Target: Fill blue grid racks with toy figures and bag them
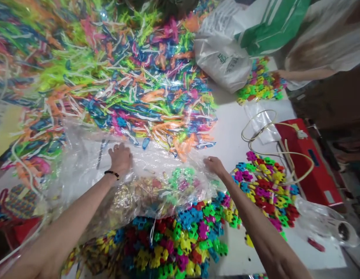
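A large clear plastic bag (89, 155) lies crumpled across the middle, with many small tan and yellow pieces (130, 195) showing through it. My left hand (121, 158), with a dark beaded bracelet on the wrist, rests on the bag's upper part with its fingers somewhat apart. At the bag's right end, the fingers of my right hand (214, 166) are closed on its edge. Just below the bag is a heap of brightly coloured small plastic toy pieces (182, 240). A few green pieces (181, 176) also show through the film.
A big pile of colourful strips with white sticks (139, 85) covers the far left. More toy pieces (264, 190) lie at right, near a red box (309, 162) and a looped pale cable (284, 153). Another person's forearm (310, 74) reaches in beside a white sack (223, 62).
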A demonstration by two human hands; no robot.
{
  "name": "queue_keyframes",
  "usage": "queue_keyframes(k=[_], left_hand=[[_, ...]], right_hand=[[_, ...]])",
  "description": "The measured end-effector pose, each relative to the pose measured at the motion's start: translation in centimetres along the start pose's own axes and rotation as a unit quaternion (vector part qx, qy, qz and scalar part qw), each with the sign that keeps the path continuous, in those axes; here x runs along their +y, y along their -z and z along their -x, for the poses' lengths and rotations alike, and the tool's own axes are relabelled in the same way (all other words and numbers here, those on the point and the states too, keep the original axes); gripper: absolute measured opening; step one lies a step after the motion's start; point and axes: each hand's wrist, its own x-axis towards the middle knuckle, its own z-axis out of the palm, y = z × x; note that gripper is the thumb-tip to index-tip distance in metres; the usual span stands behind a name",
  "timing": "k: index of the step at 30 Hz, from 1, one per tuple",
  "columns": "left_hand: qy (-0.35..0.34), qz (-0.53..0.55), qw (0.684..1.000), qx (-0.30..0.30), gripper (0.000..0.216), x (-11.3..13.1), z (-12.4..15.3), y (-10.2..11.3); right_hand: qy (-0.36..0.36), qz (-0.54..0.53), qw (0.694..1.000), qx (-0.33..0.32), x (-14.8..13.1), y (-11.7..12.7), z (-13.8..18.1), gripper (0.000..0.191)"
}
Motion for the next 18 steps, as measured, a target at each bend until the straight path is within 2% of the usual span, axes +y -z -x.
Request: queue_keyframes(k=[4, 7, 11, 16, 18], left_hand=[[-0.132, 0.038, 0.990, -0.019, 0.029, 7.4, -0.5, -1.2], [-0.175, 0.051, 0.983, -0.030, 0.029, 11.2, -0.6, -3.6], [-0.165, 0.041, 0.985, -0.016, 0.051, 11.8, -0.1, -6.3], [-0.178, 0.014, 0.984, -0.023, 0.057, 10.9, 0.3, -7.9], [-0.185, 0.006, 0.982, -0.029, 0.058, 10.9, 0.1, -8.2]], right_hand=[[-0.005, -0.002, 0.999, 0.038, 0.8, -0.1, -2.8, 0.021], [0.025, -0.016, 0.998, 0.051, 1.2, 0.4, -3.8, 0.018], [0.014, -0.035, 0.997, 0.065, 2.2, 2.2, -6.5, 0.020], [-0.036, -0.012, 0.983, 0.181, 1.3, 4.3, -12.6, 0.027], [-0.044, 0.006, 0.979, 0.201, 0.3, 5.1, -13.9, 0.033]])
